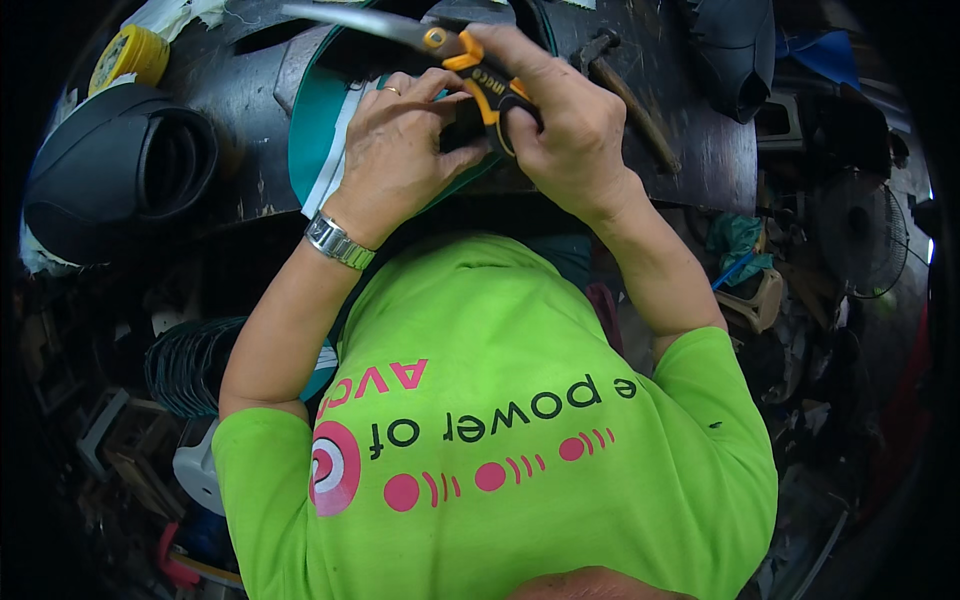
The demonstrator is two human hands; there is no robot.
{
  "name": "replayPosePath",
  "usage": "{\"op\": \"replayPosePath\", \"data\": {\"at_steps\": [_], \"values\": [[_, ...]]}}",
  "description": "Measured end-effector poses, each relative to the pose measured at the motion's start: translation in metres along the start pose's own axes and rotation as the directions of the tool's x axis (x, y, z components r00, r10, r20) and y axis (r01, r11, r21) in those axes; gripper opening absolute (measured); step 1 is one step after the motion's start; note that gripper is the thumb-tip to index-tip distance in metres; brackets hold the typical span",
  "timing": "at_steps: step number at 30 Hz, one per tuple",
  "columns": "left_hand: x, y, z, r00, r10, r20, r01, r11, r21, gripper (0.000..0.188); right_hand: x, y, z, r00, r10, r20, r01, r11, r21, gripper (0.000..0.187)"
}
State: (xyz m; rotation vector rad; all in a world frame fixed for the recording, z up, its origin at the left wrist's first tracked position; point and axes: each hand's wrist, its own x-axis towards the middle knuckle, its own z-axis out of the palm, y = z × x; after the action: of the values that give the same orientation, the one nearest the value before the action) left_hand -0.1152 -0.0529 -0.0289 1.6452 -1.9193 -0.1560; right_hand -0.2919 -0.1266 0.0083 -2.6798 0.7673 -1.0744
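My right hand (575,120) is closed round the black and orange handles of a pair of scissors (490,92). Their metal blades point left over the workbench, above my left hand. With its fingers bent, my left hand (400,145) grips a curved green sheet piece (312,135) that has a white strip (335,160) along its edge. The piece bends round in a loop, with something dark inside it. My fingertips and the far side of the loop are partly hidden behind the scissors and hands.
A hammer (640,115) lies right of my right hand on the dark workbench (255,180). Black rolled material (120,165) and a yellow roll (130,58) are at left. A black molded piece (735,55) sits far right. Below are stacked green-edged pieces (190,365) and a fan (865,230).
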Motion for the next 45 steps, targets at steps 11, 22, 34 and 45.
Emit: {"op": "replayPosePath", "data": {"at_steps": [11,22,34,45], "values": [[-0.002,-0.005,0.004,0.999,-0.014,-0.04,0.007,0.986,-0.167,0.014,-0.03,0.002,-0.042,0.823,0.526,0.214,-0.565,0.725,0.393,0.058],[-0.028,0.0,-0.017,0.999,0.024,-0.041,-0.037,0.938,-0.345,0.021,-0.037,-0.003,-0.054,0.718,0.601,0.352,-0.691,0.554,0.464,0.05],[-0.031,-0.006,-0.009,0.986,-0.036,-0.165,-0.032,0.919,-0.392,0.023,-0.099,0.0,-0.103,0.216,0.012,0.976,-0.9,-0.387,0.203,0.086],[-0.038,0.003,-0.007,0.967,0.077,-0.245,-0.165,0.918,-0.361,0.026,-0.092,-0.004,-0.094,0.187,0.021,0.982,-0.885,-0.43,0.177,0.083]]}}
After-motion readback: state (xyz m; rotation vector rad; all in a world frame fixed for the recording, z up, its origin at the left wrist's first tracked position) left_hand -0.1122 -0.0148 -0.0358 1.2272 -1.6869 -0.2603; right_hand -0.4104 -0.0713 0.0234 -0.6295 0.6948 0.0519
